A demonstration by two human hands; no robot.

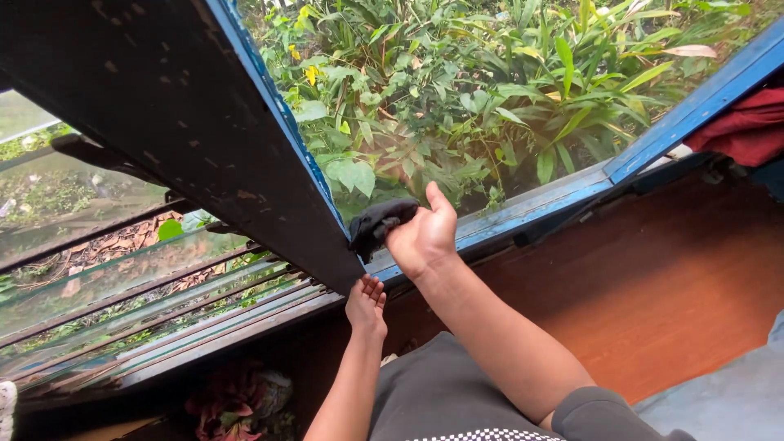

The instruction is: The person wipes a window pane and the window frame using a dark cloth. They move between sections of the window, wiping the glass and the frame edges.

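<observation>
My right hand [425, 237] grips a dark cloth [377, 224] and presses it against the lower corner of a blue window frame [523, 208], where the pane meets a wide dark post [204, 131]. My left hand [365, 304] reaches up under the bottom end of that dark post, fingers touching its underside. Both forearms rise from the bottom of the view, over my grey clothing.
Glass louvre slats [122, 286] fill the left side. Green plants [457, 90] show through the pane. A reddish-brown wooden wall [653, 286] lies below the frame, a red cloth [747, 126] hangs at the right, and a patterned fabric [237, 400] sits at the bottom.
</observation>
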